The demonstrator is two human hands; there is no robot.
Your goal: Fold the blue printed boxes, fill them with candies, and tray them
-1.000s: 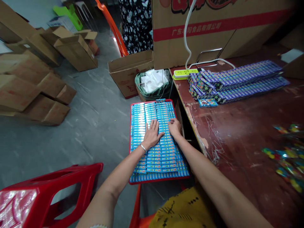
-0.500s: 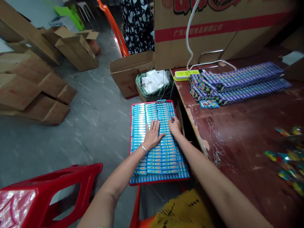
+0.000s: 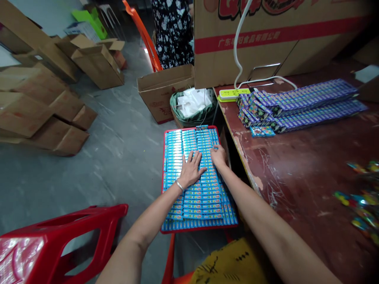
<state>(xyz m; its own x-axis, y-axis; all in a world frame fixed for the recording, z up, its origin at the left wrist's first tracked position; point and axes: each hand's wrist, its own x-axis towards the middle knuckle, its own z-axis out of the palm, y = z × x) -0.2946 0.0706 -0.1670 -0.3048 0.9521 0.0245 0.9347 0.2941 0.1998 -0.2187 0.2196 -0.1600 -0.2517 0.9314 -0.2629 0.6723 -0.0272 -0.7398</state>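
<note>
A red-rimmed tray (image 3: 162, 177) is filled with rows of small blue boxes (image 3: 193, 200) with yellow and red print. My left hand (image 3: 190, 170) lies flat on the middle rows, fingers stretched and slightly spread, a bangle on its wrist. At the right-hand column of boxes is my right hand (image 3: 218, 156), its fingers curled in against them. Whatever those fingertips grip is hidden by the hand. Along the tray's front and right sides, other blue boxes stand on edge, lower than the top rows.
To the right, a worn red-brown table (image 3: 290, 157) bears purple strips of packets (image 3: 319, 100), loose wrapped sweets (image 3: 361, 201) and a power strip (image 3: 233, 94). A red stool (image 3: 97, 221) stands at left. Cartons (image 3: 38, 102) and a green bag (image 3: 194, 102) sit beyond. A person in flowered clothing (image 3: 171, 33) is behind.
The whole view has shifted slightly. Both hands keep almost the same place on the blue boxes, and I see no box moved.
</note>
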